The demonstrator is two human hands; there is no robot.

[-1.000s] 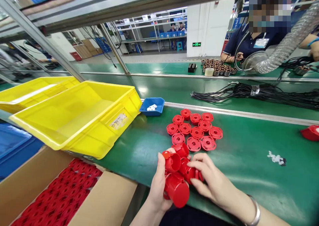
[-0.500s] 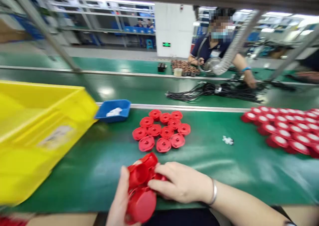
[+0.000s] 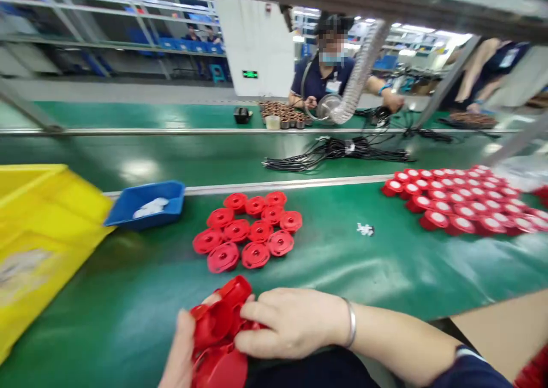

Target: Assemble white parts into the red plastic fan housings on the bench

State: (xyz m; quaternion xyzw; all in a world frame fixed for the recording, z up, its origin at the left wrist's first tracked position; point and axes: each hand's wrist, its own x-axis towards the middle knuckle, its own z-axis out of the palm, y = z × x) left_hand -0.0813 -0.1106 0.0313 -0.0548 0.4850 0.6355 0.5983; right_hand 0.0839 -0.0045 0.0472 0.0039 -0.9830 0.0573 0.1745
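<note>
Hands first — our left hand (image 3: 182,348) cups a stack of red plastic caps (image 3: 218,334) at the belt's (image 3: 385,268) near edge; our right hand (image 3: 291,322) pinches its top from the right. Beyond lies a cluster of laid-out caps (image 3: 248,231).

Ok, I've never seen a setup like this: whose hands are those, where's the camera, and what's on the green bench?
The camera sits on a worker's head, looking down at their own bare hands. The left hand and right hand together hold a bunch of red plastic caps. On the green bench lie a cluster of red caps, a blue tray with white bits, a yellow crate and a larger batch of caps. Beyond, another person works.
</note>
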